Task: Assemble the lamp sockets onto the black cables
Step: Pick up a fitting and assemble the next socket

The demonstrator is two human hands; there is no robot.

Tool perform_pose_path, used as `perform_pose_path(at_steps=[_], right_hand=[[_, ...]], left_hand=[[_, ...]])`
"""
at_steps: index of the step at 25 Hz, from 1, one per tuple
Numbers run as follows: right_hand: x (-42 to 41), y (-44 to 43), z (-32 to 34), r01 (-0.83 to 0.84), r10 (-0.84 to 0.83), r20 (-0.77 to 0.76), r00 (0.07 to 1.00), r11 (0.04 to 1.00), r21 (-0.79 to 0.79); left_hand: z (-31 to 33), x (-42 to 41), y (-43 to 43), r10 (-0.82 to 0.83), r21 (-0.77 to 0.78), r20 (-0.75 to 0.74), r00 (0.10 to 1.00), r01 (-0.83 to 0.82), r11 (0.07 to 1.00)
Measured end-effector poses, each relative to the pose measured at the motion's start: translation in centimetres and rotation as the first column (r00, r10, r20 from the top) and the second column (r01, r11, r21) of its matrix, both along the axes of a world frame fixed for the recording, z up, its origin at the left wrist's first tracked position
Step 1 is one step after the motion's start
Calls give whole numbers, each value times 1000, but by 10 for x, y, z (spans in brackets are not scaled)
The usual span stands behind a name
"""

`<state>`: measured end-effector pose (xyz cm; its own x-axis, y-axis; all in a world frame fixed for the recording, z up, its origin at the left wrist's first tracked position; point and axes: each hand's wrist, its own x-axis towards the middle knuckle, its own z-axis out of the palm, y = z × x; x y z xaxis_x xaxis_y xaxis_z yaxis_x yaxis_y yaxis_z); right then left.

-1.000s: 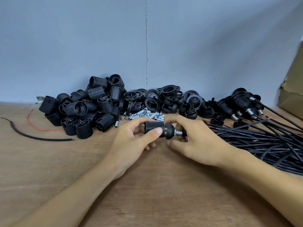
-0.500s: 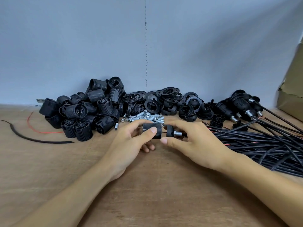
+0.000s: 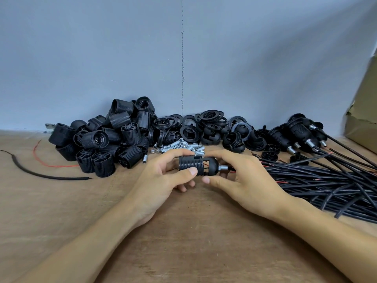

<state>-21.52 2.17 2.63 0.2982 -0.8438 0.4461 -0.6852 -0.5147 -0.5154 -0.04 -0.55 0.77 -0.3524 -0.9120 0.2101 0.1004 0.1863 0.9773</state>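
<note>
The left hand [image 3: 163,180] grips the ribbed socket body [image 3: 190,166] while the right hand [image 3: 248,180], curled round the domed cap [image 3: 212,165], should twist squarely to avoid cross-threading.

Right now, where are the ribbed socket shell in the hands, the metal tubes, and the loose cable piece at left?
ribbed socket shell [image 3: 189,165]: head view, its threaded side.
metal tubes [image 3: 179,147]: head view, middle of the pile.
loose cable piece [image 3: 67,178]: head view, its black sheath.

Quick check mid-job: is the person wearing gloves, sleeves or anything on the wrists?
No. The left hand and right hand are ungloved, no sleeves show up to the frame edge, and no watch, bracelet or ring is visible. Fingernails are short.
</note>
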Motion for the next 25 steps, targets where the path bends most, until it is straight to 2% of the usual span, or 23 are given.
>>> perform_pose_path(at_steps=[5, 9, 14, 19, 25], right_hand=[[1, 1, -1, 7, -8, 58, 998, 1000, 28], [2, 0, 3, -8, 2, 85, 996, 998, 65], [-1, 0, 5, -4, 0, 38, 999, 996, 92], [-1, -1, 9, -7, 6, 8, 1000, 995, 104], [-2, -1, 10, -19, 14, 41, 999, 990, 138]], left_hand=[[3, 2, -2, -19, 86, -66, 998, 25, 996], [6, -5, -2, 53, 134, -33, 998, -48, 990], [8, -9, -2, 152, 160, -21, 988, -147, 976], [10, -9, -1, 136, 159, 2, 991, -134, 978], [6, -4, -2, 67, 140, -58, 996, -58, 989]])
